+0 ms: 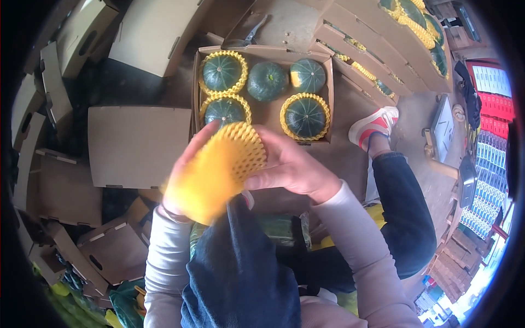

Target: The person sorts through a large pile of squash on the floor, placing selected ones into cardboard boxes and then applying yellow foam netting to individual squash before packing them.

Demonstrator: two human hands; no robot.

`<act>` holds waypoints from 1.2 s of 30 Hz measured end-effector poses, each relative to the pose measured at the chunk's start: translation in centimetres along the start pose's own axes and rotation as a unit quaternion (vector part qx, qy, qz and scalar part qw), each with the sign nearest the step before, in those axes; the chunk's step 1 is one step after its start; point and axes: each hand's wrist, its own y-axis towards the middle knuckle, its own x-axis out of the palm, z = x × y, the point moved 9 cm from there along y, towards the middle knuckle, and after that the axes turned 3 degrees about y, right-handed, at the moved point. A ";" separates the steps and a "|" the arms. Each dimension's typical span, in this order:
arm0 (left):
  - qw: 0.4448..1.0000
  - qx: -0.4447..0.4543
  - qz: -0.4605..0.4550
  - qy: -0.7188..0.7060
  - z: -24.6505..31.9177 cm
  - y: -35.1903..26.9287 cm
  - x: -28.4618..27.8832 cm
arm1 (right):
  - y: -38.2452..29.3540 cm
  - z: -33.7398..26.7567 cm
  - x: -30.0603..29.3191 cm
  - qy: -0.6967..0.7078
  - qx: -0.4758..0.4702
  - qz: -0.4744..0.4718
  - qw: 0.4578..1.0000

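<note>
I hold a yellow foam net sleeve (pixel 223 164) between both hands, blurred at its near end. My left hand (pixel 182 168) grips its left side, and the sleeve covers part of that hand. Fingers and thumb of my right hand (pixel 287 164) close on the sleeve's right edge. Just beyond stands an open cardboard box (pixel 262 112) with several dark green pumpkins. Three sit in yellow nets: one at the back left (pixel 221 73), one at the front left (pixel 223 110), partly hidden by my hands, and one at the front right (pixel 305 119). A bare pumpkin (pixel 268 81) and another yellow-patched one (pixel 308 76) lie along the back.
Stacked cardboard boxes (pixel 381 53) with netted pumpkins rise at the back right. A metal hand tool, apparently pruning shears (pixel 255 32), lies behind the box. Cardboard boxes (pixel 139 145) crowd the left. My shoe (pixel 375 127) is right of the box; a framed panel (pixel 443 129) stands farther right.
</note>
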 end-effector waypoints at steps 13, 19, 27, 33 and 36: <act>0.953 0.004 -0.232 -0.197 1.4 0.6 3.6 | -3.7 1.9 -0.7 -0.002 0.111 -0.042 0.993; 0.920 0.026 -0.006 0.392 -2.5 8.0 0.5 | 4.1 -7.6 -9.6 -0.151 -0.113 0.172 0.967; 0.988 0.045 0.111 -0.095 -4.0 10.2 -3.6 | 5.0 -8.7 -7.8 -0.712 -0.134 0.149 0.673; 0.959 -0.048 -0.014 -0.278 -3.0 5.6 -0.5 | 2.1 -5.5 -5.4 -0.485 -0.120 0.177 0.848; 0.943 -0.072 -0.079 -0.315 -1.9 3.7 2.0 | 2.3 -3.2 -6.2 -0.197 -0.107 0.144 0.964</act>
